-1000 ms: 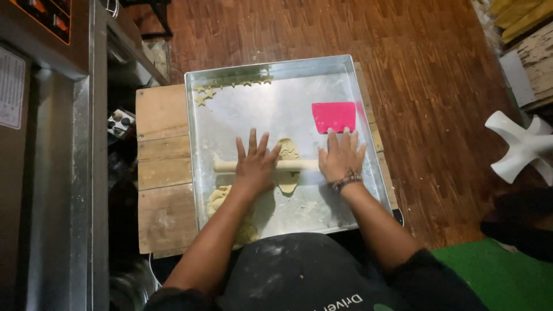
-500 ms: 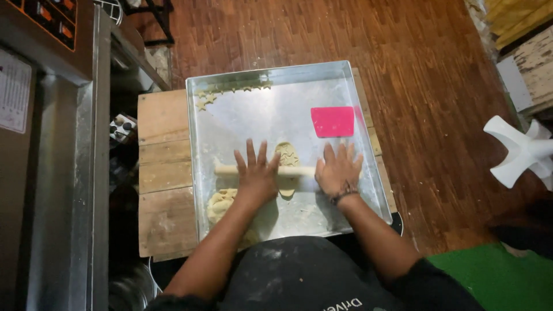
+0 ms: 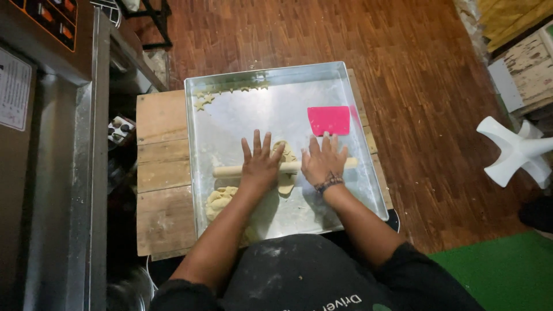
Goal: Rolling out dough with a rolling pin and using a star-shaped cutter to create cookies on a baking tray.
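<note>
Both palms are lying flat and spread on the rolling pin (image 3: 230, 170), my left hand (image 3: 260, 164) and right hand (image 3: 324, 162) pressing it over the dough (image 3: 285, 151). Since a moment ago I am bringing the pin nearer my body, thinning the sheet. Beyond my fingers a pink scraper (image 3: 329, 120) is lying in the metal tray (image 3: 276, 78); under it, a plank table (image 3: 158, 167) and wood floor (image 3: 403, 52).

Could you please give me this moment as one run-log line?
left hand: flat on rolling pin | right hand: flat on pin | dough: under pin | metal tray | pink scraper: beyond right hand
</note>
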